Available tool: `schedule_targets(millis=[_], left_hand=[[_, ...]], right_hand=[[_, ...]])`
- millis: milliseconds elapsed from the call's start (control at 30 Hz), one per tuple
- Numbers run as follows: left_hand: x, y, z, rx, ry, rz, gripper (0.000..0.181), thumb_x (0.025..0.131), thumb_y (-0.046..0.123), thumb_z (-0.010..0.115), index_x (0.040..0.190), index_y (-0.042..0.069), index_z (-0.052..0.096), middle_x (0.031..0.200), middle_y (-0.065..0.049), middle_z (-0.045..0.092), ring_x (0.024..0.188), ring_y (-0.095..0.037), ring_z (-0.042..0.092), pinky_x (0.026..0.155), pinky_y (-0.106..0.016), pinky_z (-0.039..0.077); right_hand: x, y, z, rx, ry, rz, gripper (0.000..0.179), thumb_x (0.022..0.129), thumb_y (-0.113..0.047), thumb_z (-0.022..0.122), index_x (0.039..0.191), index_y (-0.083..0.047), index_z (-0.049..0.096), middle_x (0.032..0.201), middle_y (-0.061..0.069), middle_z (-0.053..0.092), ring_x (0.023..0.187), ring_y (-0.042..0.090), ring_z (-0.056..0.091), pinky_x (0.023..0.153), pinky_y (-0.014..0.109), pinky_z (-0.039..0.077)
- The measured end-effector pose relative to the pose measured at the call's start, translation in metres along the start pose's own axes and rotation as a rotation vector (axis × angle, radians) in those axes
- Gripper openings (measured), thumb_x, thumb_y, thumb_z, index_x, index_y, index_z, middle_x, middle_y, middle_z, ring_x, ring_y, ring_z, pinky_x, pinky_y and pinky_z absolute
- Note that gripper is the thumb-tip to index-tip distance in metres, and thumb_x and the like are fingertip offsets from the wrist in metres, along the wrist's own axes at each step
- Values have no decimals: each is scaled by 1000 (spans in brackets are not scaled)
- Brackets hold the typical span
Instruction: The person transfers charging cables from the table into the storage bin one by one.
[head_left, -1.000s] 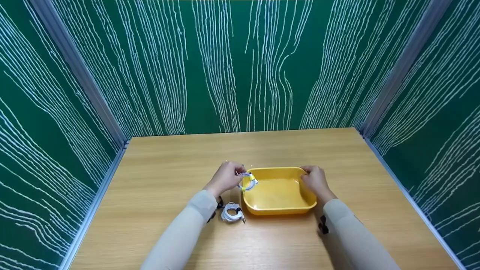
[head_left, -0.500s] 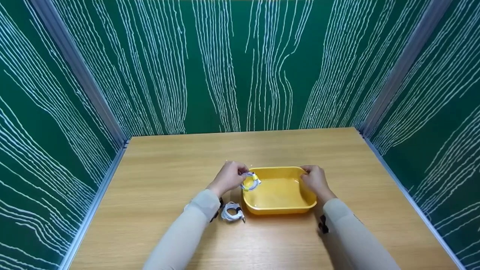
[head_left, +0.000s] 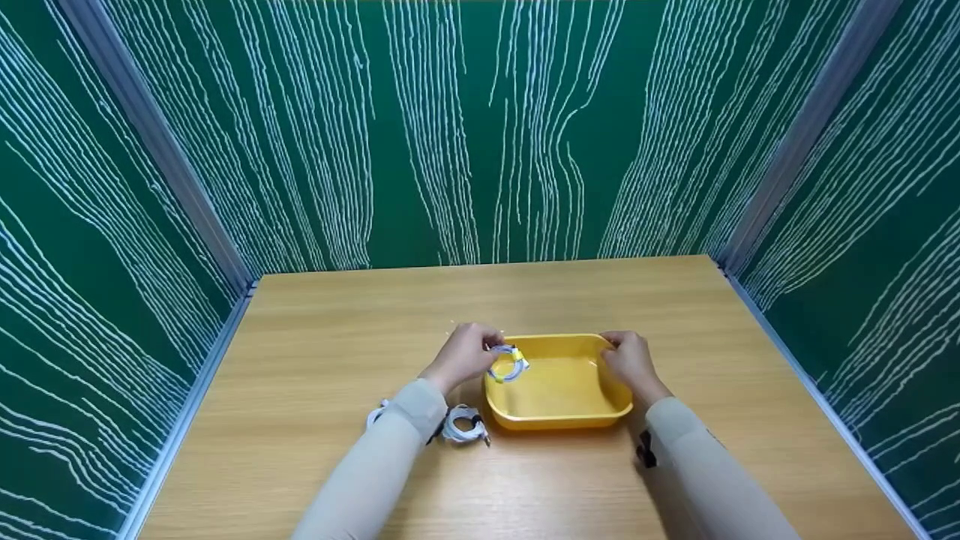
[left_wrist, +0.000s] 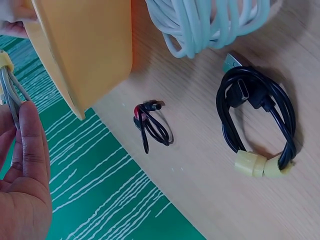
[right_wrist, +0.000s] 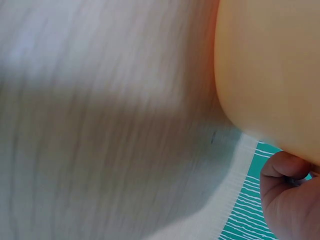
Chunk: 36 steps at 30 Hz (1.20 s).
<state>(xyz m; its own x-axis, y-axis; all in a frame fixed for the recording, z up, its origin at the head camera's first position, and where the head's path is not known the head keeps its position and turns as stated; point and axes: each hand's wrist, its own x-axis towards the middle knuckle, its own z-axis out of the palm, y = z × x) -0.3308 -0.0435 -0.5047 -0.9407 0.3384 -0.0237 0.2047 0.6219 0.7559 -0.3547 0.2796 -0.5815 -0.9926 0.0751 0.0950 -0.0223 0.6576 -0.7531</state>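
My left hand point(head_left: 463, 356) pinches a coiled pale cable point(head_left: 518, 367) with yellow ties, holding it over the left end of a yellow tray point(head_left: 562, 390). In the left wrist view the fingertips press on the cable's strands point(left_wrist: 11, 87). The far right corner of the tray's rim is gripped by my right hand point(head_left: 632, 365), thumb curled at the edge in the right wrist view. No other thing shows inside the tray. Just left of it lies a coiled white cable point(head_left: 455, 431) with a dark tie.
A black USB cable point(left_wrist: 286, 110) with a yellow tie and a small black cable point(left_wrist: 159, 131) with a red tie lie on the table. Part of another pale coil point(head_left: 375, 416) shows beside my left sleeve. Green walls with white lines enclose the table.
My left hand has shifted slightly right with the pale cable, further over the tray. A pale coil has come into view left of the sleeve. The right hand and tray stay put.
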Motion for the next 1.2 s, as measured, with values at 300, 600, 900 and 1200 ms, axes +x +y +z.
schedule_targets(millis=[300,600,900,1200], left_hand=[[2,1,6,-46,-2,-34,15,104,7,72,107,16,82,105,-3,74,96,-18,65,88,-30,62],[1,5,13,-94,-8,-44,13,103,8,73,108,16,83,106,-4,73,97,-19,65,86,-29,62],[4,5,20,-85,0,-7,13,102,6,74,104,14,84,100,-1,73,92,-16,65,80,-26,61],[7,7,27,-21,1,38,15,100,1,72,104,9,83,99,-3,73,92,-15,63,79,-26,58]], right_hand=[[0,0,0,3,19,-15,32,90,12,61,118,11,77,111,30,78,97,34,72,80,35,59],[0,1,1,19,-5,4,32,95,11,61,124,13,74,121,34,75,111,42,73,93,48,63],[0,-1,0,16,3,0,31,94,11,62,121,12,76,117,32,76,105,39,73,88,43,62],[0,-1,-2,-17,-10,-24,36,94,10,61,128,13,72,126,35,73,119,50,71,98,56,61]])
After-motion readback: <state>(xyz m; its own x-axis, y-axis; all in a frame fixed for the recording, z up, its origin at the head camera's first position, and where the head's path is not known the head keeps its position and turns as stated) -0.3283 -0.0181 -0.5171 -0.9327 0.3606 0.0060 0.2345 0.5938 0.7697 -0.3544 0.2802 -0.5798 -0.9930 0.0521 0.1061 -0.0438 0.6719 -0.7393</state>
